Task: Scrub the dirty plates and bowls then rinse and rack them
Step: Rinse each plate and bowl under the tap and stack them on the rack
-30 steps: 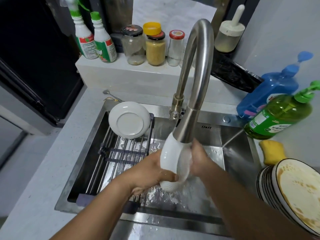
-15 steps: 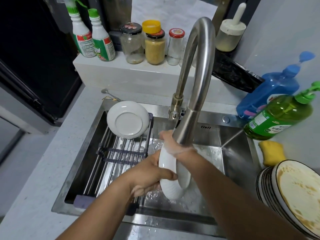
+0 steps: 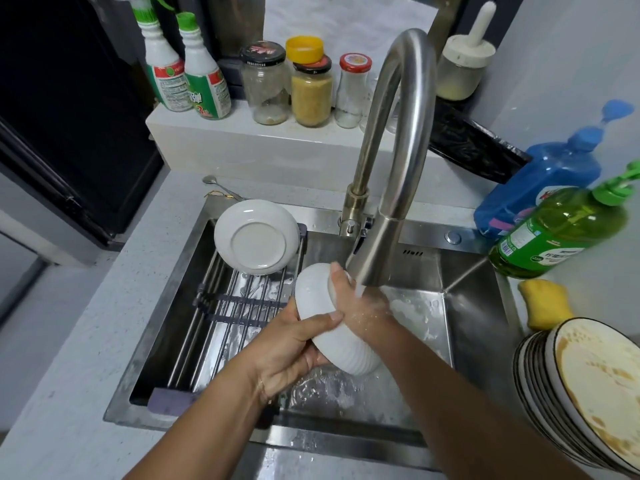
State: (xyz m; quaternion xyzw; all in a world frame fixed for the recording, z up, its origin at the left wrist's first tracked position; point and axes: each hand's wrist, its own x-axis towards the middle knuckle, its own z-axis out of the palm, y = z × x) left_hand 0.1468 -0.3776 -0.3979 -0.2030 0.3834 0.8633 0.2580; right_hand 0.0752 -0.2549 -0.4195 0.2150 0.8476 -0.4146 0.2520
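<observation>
A white ribbed ceramic bowl [image 3: 332, 327] is held on edge over the stainless steel sink [image 3: 478, 327], just below the head of the tall brushed-steel gooseneck faucet [image 3: 398, 161]. The left hand [image 3: 294, 351] is wrapped around the bowl's outer wall, the thumb pressed across its side and the fingers curled beneath. The right hand [image 3: 360, 299] is placed inside the bowl, fingers pressed together against the inner surface, and running water is seen falling onto it.

A white ceramic dish [image 3: 256, 237] is propped bottom-out at the far end of the metal roll-up drying rack [image 3: 221, 313] laid over the sink's left part. A stack of dirty dark-rimmed white plates [image 3: 588, 393] is kept on the counter to the right, its top plate smeared with yellowish residue. Just behind the stack lies a yellow sponge [image 3: 545, 303].

Labels are carried by the green dish-soap pump bottle [image 3: 561, 233], the blue pump bottle [image 3: 540, 181] and the two green-capped white spray bottles [image 3: 187, 71]. Their print cannot be read, apart from a large "3" on one spray bottle.
</observation>
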